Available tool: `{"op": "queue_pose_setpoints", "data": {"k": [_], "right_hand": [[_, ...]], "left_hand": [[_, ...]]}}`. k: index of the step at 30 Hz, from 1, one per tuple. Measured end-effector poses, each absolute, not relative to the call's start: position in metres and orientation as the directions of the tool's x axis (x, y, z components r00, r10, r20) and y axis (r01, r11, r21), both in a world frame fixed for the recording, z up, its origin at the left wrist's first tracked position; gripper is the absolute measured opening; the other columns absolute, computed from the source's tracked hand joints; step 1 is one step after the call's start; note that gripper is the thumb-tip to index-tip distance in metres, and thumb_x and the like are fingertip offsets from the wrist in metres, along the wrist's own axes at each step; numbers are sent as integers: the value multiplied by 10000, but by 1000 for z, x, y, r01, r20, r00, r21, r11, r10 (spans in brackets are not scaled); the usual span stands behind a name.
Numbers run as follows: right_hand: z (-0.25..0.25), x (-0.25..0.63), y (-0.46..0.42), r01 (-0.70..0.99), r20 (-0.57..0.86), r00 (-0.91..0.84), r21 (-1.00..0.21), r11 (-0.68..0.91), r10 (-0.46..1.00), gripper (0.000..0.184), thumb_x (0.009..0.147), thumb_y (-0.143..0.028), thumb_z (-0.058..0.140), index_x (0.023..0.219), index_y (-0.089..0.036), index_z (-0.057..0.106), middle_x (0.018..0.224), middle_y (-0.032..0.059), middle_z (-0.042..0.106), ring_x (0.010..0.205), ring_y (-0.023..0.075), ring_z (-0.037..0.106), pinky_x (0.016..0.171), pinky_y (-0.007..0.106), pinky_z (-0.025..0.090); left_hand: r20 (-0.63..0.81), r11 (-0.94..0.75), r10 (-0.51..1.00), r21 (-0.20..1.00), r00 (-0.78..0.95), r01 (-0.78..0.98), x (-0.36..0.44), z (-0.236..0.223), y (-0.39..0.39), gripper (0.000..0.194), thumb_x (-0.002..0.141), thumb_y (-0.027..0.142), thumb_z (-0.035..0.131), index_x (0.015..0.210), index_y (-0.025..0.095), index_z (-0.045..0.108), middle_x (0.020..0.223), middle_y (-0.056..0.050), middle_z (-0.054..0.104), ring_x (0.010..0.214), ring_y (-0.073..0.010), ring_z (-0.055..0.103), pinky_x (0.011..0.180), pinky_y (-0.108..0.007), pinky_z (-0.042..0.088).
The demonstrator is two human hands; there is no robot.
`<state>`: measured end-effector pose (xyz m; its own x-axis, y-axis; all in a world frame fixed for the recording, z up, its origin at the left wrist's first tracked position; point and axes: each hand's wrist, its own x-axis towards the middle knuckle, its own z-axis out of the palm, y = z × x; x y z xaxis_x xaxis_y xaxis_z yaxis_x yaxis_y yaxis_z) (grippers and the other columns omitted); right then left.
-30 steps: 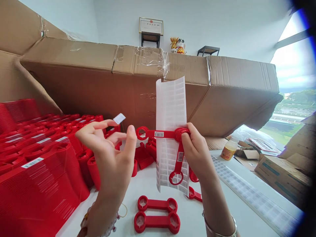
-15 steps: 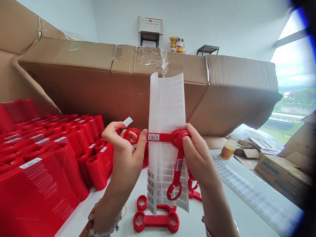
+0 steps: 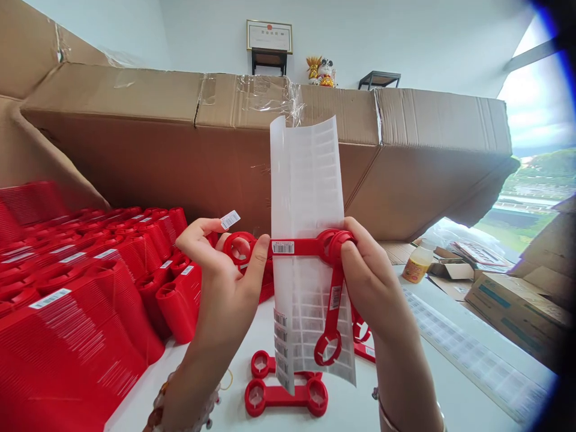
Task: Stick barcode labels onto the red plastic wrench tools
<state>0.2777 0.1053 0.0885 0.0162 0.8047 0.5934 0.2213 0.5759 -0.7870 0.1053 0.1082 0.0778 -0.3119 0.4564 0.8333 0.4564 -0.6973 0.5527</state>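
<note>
My right hand [image 3: 366,282] grips the ring ends of red plastic wrench-like pieces together with a white label backing sheet [image 3: 308,186] that stands upright behind them. One red piece [image 3: 297,246] lies crosswise with a barcode label on it; another [image 3: 332,324] hangs down. My left hand [image 3: 225,276] pinches the left ring end of the crosswise piece, and a small barcode label [image 3: 230,219] sticks to its index fingertip.
Rows of stacked red pieces [image 3: 76,288] fill the left side. More red pieces [image 3: 285,396] lie on the white table below my hands. A large cardboard box [image 3: 180,138] stands behind. A label sheet strip [image 3: 472,360], a small bottle [image 3: 417,264] and boxes [image 3: 513,306] lie at right.
My left hand, carrying the small label on its fingertip, came in from the left and closed on the ring end of the crosswise red piece. The held pieces shifted slightly.
</note>
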Motion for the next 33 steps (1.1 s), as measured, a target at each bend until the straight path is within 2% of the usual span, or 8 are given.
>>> {"op": "queue_pose_setpoints", "data": {"k": [3, 7, 11, 20, 25, 28, 30, 33], "right_hand": [[89, 279, 105, 208, 587, 19, -794, 571, 810, 190, 994, -199, 413, 828, -249, 489, 766, -24, 511, 626, 130, 429, 491, 225, 390], [90, 279, 103, 181, 586, 21, -799, 574, 810, 186, 998, -211, 416, 829, -252, 482, 776, -24, 510, 633, 133, 429, 503, 228, 396], [91, 278, 103, 205, 581, 38, -801, 563, 813, 199, 987, -198, 425, 796, -247, 455, 741, -27, 465, 624, 130, 397, 492, 222, 363], [91, 276, 105, 230, 571, 43, -804, 548, 820, 175, 986, -224, 422, 819, -255, 469, 752, -24, 494, 622, 137, 419, 488, 234, 356], [90, 267, 98, 208, 586, 0, -793, 573, 811, 190, 1002, -213, 399, 832, -254, 473, 755, -24, 498, 633, 139, 423, 509, 244, 374], [87, 266, 100, 208, 599, -18, -781, 589, 800, 187, 1003, -218, 404, 834, -253, 474, 754, -27, 502, 622, 135, 425, 497, 249, 369], [86, 268, 103, 210, 592, -12, -786, 581, 806, 185, 1003, -217, 407, 833, -254, 469, 751, -33, 491, 616, 133, 415, 494, 249, 368], [86, 274, 108, 209, 562, -13, -808, 552, 827, 195, 1008, -217, 408, 822, -254, 453, 744, -39, 467, 617, 133, 393, 495, 246, 365]], "left_hand": [[838, -721, 453, 545, -304, 429, 106, 75, 109, 506, 895, 351, 773, 1110, 297, 317, 1258, -46, 396, 860, -137, 563, 952, -375, 541], [818, -706, 488, 575, -304, 414, 107, 73, 111, 667, 787, 380, 885, 1128, 308, 316, 1164, -27, 405, 829, -145, 559, 767, -315, 566], [818, -716, 490, 574, -301, 398, 106, 75, 109, 604, 824, 344, 855, 1120, 306, 330, 1199, -44, 427, 795, -145, 581, 672, -296, 564], [819, -689, 494, 574, -293, 442, 107, 78, 105, 470, 889, 309, 759, 1098, 293, 338, 1219, -57, 431, 856, -166, 575, 725, -318, 574], [833, -649, 448, 553, -325, 523, 104, 77, 106, 734, 725, 410, 913, 1120, 308, 303, 1236, -70, 370, 885, -184, 552, 714, -344, 567], [838, -646, 429, 545, -336, 535, 104, 78, 106, 845, 620, 427, 978, 1132, 306, 317, 1255, -73, 362, 960, -207, 559, 827, -389, 569], [823, -691, 425, 564, -377, 452, 104, 80, 104, 752, 656, 347, 960, 1111, 298, 363, 1222, -41, 396, 903, -167, 555, 864, -358, 553], [697, -751, 533, 651, -480, 112, 102, 87, 97, 433, 813, 213, 829, 1035, 277, 463, 1090, 12, 509, 774, -100, 553, 740, -228, 545]]}}
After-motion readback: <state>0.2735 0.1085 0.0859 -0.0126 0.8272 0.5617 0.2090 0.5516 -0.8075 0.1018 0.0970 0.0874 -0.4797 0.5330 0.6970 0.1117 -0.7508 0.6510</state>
